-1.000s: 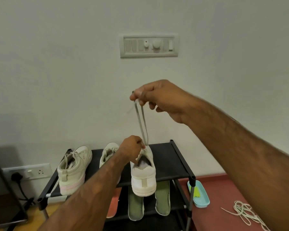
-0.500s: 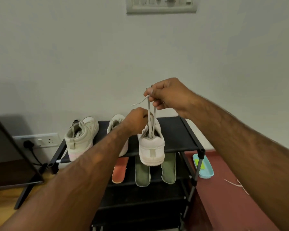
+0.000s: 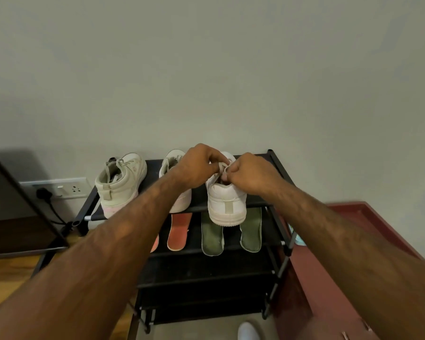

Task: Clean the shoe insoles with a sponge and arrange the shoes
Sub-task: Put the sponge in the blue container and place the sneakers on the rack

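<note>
Right hand (image 3: 249,176) has dropped from its high pull and now pinches the lace (image 3: 222,166) with left hand (image 3: 199,165) over the shoe (image 3: 226,200) on the rack (image 3: 153,173) top, so probably knotting; insoles (image 3: 211,236) lie below.

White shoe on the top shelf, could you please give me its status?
Left hand and right hand pinch the lace. White shoe sits on the rack, heel overhanging. Nothing blocking.
</note>
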{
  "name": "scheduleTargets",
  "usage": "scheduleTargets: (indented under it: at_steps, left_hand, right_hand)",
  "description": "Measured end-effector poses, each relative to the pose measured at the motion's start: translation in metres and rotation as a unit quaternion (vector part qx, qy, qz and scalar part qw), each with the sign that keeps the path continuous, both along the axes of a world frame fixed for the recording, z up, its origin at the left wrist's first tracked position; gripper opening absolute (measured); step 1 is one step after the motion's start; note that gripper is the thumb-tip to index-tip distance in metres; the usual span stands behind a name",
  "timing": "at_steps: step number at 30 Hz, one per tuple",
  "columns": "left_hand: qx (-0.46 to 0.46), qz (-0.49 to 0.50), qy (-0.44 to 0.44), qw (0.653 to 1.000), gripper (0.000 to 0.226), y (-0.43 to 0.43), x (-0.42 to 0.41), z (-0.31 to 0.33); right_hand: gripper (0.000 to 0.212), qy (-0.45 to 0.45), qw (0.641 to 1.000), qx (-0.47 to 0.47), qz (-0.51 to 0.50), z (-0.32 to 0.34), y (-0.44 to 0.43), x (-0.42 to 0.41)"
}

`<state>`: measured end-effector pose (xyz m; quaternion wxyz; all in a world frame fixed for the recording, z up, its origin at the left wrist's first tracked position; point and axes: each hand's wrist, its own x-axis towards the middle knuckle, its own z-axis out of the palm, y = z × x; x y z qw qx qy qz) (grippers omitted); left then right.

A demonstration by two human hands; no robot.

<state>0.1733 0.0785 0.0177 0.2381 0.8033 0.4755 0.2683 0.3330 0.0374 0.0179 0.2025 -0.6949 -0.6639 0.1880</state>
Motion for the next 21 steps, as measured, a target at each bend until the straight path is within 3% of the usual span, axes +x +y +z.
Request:
scheduleTargets:
  at_steps: [2,5,8,13,18,21]
  left_hand:
    - [0.016,-0.008,0.033,0.999,0.03,-0.004,0.0,0.001]
    - [0.004,-0.024,0.064,0.998,0.037,-0.018,0.0,0.007]
    - [-0.013,-0.047,0.11,0.993,0.05,-0.027,0.0,0.009]
    - [-0.013,-0.023,0.092,0.995,0.027,-0.029,-0.002,0.002]
    - [0.004,0.002,-0.008,1.0,0.032,-0.032,-0.007,-0.001]
    - [-0.007,-0.035,-0.018,0.999,0.033,-0.035,-0.005,0.001]
  right_hand:
    - [0.034,-0.08,0.995,-0.011,-0.053,0.006,0.004,-0.006]
    - [0.042,-0.096,0.993,-0.068,-0.02,0.014,0.003,-0.012]
    - [0.023,0.013,0.989,-0.148,0.022,0.025,-0.009,-0.007]
    - [0.017,-0.01,1.0,-0.009,-0.028,0.02,-0.01,0.009]
    - [0.022,0.204,0.978,-0.001,-0.042,0.008,-0.007,0.017]
    - [0.025,0.211,0.977,-0.001,-0.016,0.003,-0.004,0.018]
